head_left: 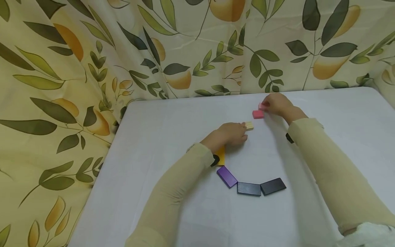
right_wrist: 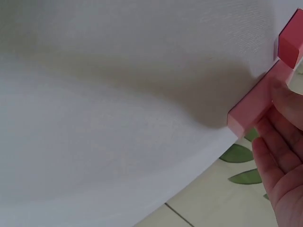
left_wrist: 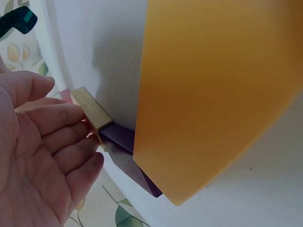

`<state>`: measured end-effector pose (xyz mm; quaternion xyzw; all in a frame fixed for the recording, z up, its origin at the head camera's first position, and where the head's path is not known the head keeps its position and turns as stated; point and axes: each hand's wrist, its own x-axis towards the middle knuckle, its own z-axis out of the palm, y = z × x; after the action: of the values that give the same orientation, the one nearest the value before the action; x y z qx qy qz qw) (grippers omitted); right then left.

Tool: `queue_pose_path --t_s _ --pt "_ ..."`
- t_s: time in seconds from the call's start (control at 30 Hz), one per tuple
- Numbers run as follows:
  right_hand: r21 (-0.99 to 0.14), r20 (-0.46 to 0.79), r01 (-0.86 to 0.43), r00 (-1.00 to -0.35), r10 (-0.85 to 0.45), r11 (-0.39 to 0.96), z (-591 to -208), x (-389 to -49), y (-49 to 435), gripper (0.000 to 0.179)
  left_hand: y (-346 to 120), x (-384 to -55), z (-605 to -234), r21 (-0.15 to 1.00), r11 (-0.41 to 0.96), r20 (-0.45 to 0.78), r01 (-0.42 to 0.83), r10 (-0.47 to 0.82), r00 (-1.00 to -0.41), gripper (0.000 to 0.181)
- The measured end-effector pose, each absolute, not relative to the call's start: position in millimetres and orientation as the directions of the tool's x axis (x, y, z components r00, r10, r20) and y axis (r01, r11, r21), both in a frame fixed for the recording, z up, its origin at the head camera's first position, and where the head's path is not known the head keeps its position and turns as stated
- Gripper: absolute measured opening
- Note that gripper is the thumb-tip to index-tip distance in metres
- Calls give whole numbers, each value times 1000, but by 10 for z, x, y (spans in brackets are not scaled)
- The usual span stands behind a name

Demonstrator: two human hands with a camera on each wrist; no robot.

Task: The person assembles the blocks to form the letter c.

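Observation:
My left hand (head_left: 231, 134) reaches across the table with its fingers at the side of a cream block (head_left: 249, 126). In the left wrist view those fingers are nearly straight and the thumb stands apart. A dark purple block (left_wrist: 124, 139) adjoins the cream block, and a yellow-orange block (left_wrist: 203, 104) stands close to the camera, partly covering it. Farther back, my right hand (head_left: 277, 105) pinches a light pink block (right_wrist: 251, 105) between thumb and fingers. That block meets a deeper pink block (right_wrist: 290, 42) at one end.
A curved row continues toward me with a bright purple block (head_left: 227, 176), a dark grey block (head_left: 249, 188) and a black block (head_left: 273, 186). They lie on a white-covered table (head_left: 191, 219). A leaf-and-fruit patterned curtain (head_left: 216, 48) hangs along its far edge.

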<state>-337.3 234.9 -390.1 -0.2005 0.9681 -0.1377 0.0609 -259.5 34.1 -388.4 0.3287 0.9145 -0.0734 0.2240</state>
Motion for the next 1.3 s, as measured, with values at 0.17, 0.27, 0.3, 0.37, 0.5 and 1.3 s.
queue_pose_path --t_s 0.17,0.27,0.3,0.37,0.5,1.3 --pt "-280 -41 -392 -907 -419 876 -3887 -3305 2398 19 334 -2595 -3887 12 769 -458 639 573 -680 52" --pt "-295 -65 -366 -914 -401 883 -3882 -3255 2412 20 333 -2595 -3894 7 765 -459 644 574 -678 52" --pt "-300 -76 -356 -916 -394 885 -3880 -3238 2413 20 332 -2595 -3896 4 765 -458 644 575 -679 52" --pt "-310 -97 -333 -921 -378 890 -3882 -3211 2422 22 331 -2597 -3902 1 763 -454 646 576 -680 52" --pt "-311 -114 -310 -926 -359 899 -3884 -3168 2434 24 332 -2598 -3903 6 761 -448 648 581 -679 52" --pt "-318 -83 -366 -908 -410 875 -3869 -2916 2480 21 329 -2585 -3897 4 754 -442 657 590 -675 52"
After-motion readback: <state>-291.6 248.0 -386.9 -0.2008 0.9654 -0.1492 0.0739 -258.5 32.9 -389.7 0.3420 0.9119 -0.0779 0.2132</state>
